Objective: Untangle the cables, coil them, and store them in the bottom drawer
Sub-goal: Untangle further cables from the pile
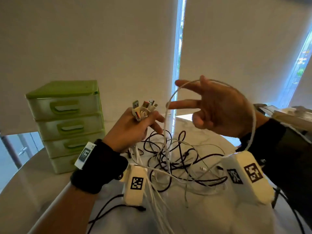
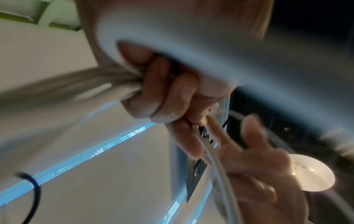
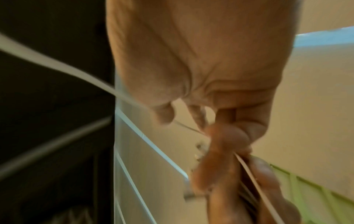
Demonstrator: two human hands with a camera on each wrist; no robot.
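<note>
My left hand [image 1: 135,127] is raised above the table and grips a bundle of white cable ends, whose USB plugs [image 1: 145,106] stick up out of the fist. In the left wrist view its fingers [image 2: 153,91] are curled round the white cables [image 2: 107,84]. To the right, my right hand [image 1: 202,105] is held up with its fingers spread and straight. A white cable loop [image 1: 170,98] is draped over that hand and runs down past the wrist. A tangle of black and white cables [image 1: 177,159] lies on the table below both hands. The bottom drawer [image 1: 64,163] is closed.
The green drawer unit [image 1: 67,124], several drawers high with all of them closed, stands on the round pale table [image 1: 25,191] at the left. Loose black cable ends [image 1: 118,208] trail toward the near edge. Blinds cover the windows behind.
</note>
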